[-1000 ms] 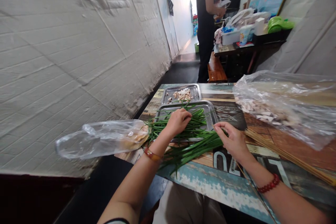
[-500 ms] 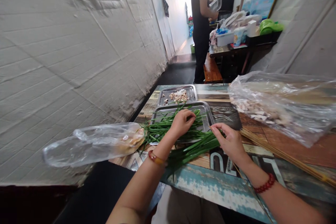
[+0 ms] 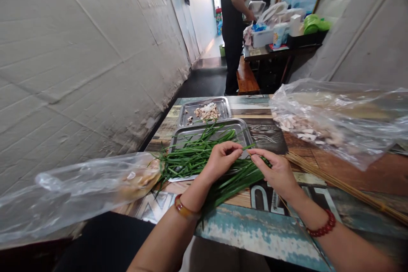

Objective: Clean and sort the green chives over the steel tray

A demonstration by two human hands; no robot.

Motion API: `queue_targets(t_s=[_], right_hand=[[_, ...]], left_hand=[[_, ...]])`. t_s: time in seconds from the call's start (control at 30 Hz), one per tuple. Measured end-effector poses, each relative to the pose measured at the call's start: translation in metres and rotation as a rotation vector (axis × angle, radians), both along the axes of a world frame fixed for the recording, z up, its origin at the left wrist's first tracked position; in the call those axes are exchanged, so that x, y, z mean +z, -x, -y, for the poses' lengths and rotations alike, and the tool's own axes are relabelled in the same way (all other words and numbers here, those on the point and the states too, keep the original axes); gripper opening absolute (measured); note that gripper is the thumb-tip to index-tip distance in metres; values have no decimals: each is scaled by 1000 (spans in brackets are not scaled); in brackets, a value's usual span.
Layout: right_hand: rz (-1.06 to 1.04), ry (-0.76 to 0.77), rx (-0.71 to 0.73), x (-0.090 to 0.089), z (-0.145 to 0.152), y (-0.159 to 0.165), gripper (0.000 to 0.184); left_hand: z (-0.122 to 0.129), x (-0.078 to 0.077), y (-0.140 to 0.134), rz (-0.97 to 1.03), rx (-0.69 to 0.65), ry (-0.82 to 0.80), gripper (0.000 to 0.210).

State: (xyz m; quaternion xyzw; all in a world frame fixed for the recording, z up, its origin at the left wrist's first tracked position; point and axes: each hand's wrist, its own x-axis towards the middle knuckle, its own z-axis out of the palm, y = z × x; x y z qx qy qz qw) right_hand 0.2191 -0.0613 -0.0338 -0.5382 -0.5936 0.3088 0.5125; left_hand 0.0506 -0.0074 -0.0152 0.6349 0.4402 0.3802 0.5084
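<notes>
Left hand [image 3: 223,160] pinching a green stalk [image 3: 249,146], right hand [image 3: 278,174] just beside, pinching a thin skewer [image 3: 288,208] — loose greens [image 3: 191,153] in the near metal tray [image 3: 245,131], leaf bunch [image 3: 231,188] in front on the tabletop [image 3: 242,231] — skewer bundle [image 3: 344,185] right.

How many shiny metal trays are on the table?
2: the near tray under the green stalks, and the far tray just behind it, holding small pale pieces.

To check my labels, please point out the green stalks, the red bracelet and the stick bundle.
Green stalks [image 3: 191,156], head view: heap's middle.
Red bracelet [image 3: 324,229], head view: beads.
Stick bundle [image 3: 344,186], head view: mid-length.
</notes>
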Motion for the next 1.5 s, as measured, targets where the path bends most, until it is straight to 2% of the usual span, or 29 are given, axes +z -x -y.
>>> queue_targets(t_s=[0.33,0.57,0.77,1.5], right_hand=[[13,75,-12,-2,2,-1,27],[69,7,-14,0,2,0,24],[72,-18,-14,0,3,2,23],[53,-41,-26,1,2,3,23]], left_hand=[[4,4,1,-9,-41,-38,16],[4,6,2,-63,-1,-121,14],[5,7,2,-96,-25,-204,16],[7,9,3,-55,-40,-149,17]])
